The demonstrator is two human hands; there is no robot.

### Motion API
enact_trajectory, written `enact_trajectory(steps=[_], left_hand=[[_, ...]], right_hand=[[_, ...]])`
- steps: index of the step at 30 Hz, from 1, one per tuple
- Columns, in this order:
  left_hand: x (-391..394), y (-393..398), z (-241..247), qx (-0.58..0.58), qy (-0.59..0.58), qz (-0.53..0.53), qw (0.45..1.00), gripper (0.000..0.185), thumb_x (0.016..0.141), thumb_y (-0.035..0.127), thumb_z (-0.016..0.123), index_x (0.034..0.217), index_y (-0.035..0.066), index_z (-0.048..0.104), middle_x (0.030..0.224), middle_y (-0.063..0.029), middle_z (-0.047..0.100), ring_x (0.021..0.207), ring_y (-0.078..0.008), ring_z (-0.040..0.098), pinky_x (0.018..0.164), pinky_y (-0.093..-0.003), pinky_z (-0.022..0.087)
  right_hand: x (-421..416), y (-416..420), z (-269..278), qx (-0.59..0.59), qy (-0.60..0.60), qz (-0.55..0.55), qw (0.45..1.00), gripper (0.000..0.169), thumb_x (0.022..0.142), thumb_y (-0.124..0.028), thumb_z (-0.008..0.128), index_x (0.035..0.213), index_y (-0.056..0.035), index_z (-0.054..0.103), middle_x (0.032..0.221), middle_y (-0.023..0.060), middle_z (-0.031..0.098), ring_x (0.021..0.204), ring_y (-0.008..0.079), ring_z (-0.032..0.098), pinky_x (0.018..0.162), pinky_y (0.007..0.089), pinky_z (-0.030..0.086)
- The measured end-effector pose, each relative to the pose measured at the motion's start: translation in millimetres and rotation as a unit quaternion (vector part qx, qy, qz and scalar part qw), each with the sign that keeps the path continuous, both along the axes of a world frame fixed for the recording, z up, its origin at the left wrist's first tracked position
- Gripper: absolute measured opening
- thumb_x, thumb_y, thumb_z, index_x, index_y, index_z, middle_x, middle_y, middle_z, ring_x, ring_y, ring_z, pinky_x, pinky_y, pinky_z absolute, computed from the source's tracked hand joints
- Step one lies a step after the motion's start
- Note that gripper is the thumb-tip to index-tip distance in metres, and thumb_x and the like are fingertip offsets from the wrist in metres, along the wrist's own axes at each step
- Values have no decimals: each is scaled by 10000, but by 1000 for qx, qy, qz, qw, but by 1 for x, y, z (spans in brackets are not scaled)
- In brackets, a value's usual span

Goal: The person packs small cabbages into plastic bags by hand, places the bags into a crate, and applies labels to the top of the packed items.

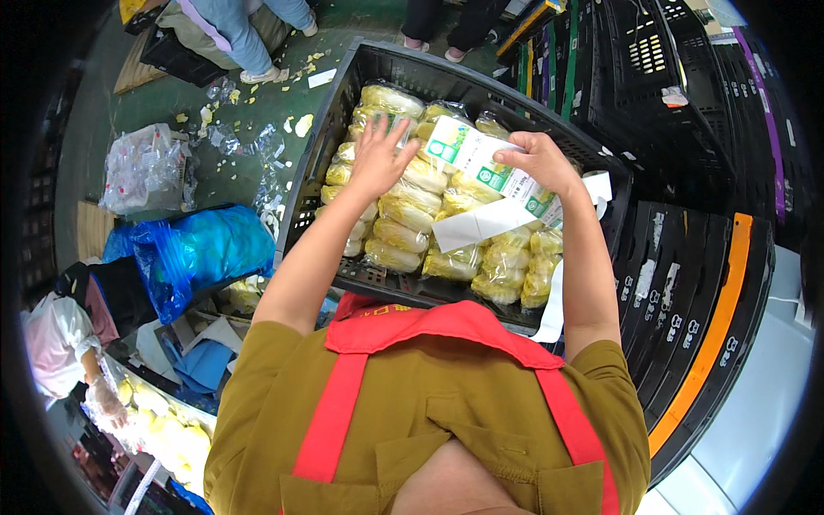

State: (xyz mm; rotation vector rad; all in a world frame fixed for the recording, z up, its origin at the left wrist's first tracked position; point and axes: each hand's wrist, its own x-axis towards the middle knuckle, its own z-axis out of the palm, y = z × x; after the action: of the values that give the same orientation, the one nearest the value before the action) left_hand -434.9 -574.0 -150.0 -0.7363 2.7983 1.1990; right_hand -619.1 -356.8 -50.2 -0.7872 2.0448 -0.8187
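Note:
Before me a black plastic crate (412,290) holds several rows of small napa cabbages (405,212) in clear plastic bags. My left hand (381,158) lies spread over the upper-left packs, its fingers on a green-and-white label (397,131) that appears to sit on one bag. A strip of printed labels (476,151) is pinched in my right hand (539,161), thumb on top. The strip trails down across the packs, with a bare white backing part (483,224) turned over. More white backing paper (549,306) hangs at the crate's right front corner, partly hidden by my right forearm.
Stacked black crates (676,309) stand close on the right. Leftward are a basket of clear plastic waste (148,167), a blue plastic bag (206,248) and leaf scraps on the green floor (257,106). A gloved co-worker's hand (106,400) is over cabbages at lower left; other people's legs (248,38) show beyond.

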Motion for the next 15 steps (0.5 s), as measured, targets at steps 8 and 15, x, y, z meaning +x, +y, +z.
enact_trajectory(steps=[8, 15], left_hand=[[38, 42, 53, 544, 149, 137, 814, 219, 893, 177, 665, 1066, 55, 612, 980, -23, 669, 841, -93, 645, 710, -248, 554], [61, 52, 69, 447, 163, 104, 873, 168, 889, 157, 672, 997, 33, 638, 843, 10, 659, 730, -50, 593, 669, -219, 512]], right_hand=[[38, -12, 2, -15, 53, 70, 996, 354, 790, -251, 747, 1033, -14, 647, 812, 100, 646, 744, 135, 582, 663, 288, 467], [89, -57, 18, -195, -113, 80, 971, 228, 823, -139, 693, 1014, -21, 655, 886, 50, 648, 810, 105, 587, 714, 260, 474]])
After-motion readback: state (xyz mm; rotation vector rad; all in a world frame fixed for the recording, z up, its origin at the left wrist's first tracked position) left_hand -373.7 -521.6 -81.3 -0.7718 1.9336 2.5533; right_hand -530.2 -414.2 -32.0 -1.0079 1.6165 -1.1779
